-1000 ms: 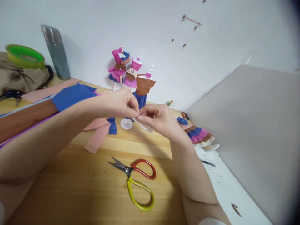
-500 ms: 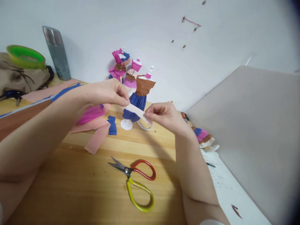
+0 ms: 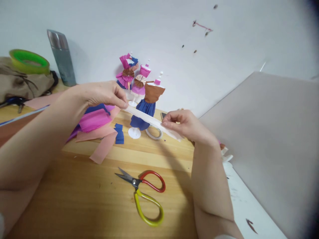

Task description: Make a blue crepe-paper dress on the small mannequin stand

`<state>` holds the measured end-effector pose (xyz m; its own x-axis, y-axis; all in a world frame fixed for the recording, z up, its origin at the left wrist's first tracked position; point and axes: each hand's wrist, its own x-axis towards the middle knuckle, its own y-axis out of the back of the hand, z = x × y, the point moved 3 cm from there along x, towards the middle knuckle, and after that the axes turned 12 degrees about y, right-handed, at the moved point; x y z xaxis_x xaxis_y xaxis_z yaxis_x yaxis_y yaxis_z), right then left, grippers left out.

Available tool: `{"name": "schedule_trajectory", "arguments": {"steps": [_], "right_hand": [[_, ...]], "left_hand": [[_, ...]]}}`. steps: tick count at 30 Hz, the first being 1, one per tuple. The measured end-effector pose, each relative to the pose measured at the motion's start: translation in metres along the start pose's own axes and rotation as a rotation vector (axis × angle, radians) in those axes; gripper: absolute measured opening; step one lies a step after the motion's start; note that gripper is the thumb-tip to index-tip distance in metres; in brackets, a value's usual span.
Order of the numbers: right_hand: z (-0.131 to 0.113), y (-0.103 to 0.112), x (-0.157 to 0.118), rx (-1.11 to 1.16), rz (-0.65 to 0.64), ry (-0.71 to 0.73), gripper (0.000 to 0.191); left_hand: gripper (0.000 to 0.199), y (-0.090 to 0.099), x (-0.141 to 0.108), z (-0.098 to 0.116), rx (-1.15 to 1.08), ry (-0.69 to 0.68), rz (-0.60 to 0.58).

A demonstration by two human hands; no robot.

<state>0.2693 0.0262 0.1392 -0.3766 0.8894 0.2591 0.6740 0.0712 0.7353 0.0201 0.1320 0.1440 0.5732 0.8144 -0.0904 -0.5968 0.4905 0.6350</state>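
A narrow white strip (image 3: 147, 118), paper or tape by its look, stretches between my two hands above the table. My left hand (image 3: 108, 94) pinches its left end between thumb and fingers. Toward the other end, my right hand (image 3: 180, 122) pinches it too, and a short tail hangs past those fingers. Right behind the strip stands a small dress form (image 3: 143, 113) in a brown top and blue skirt, on a round white base. A roll of white tape (image 3: 154, 132) lies beside that base. Scissors (image 3: 134, 182) with one red and one yellow handle rest on the table, blades slightly apart.
Two more dressed forms (image 3: 127, 71) stand against the wall. Pink, magenta and blue crepe paper pieces (image 3: 96, 121) lie at left. Farther left are a grey bottle (image 3: 62, 59), a green tape roll (image 3: 30, 62) and a brown bag (image 3: 25, 83). A grey panel (image 3: 269, 126) rises at right.
My hands have moved farther apart, the left one leftward and the right one rightward. A longer length of the white strip now shows between and beyond them.
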Motion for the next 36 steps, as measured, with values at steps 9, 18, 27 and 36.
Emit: {"name": "schedule_trajectory", "arguments": {"steps": [9, 18, 27, 36], "right_hand": [[0.001, 0.014, -0.008, -0.059, -0.098, -0.011, 0.03], [0.005, 0.02, -0.014, -0.048, -0.098, -0.047, 0.03], [0.01, 0.029, -0.019, -0.08, -0.093, -0.083, 0.028], [0.012, 0.028, -0.02, -0.026, -0.148, -0.095, 0.03]], "left_hand": [[0.013, 0.002, 0.011, -0.018, 0.034, 0.052, -0.113], [0.018, 0.003, 0.012, -0.022, 0.066, 0.057, -0.197], [0.02, 0.0, 0.011, -0.021, 0.03, 0.073, -0.226], [0.018, -0.002, 0.013, -0.022, 0.106, 0.063, -0.266]]}}
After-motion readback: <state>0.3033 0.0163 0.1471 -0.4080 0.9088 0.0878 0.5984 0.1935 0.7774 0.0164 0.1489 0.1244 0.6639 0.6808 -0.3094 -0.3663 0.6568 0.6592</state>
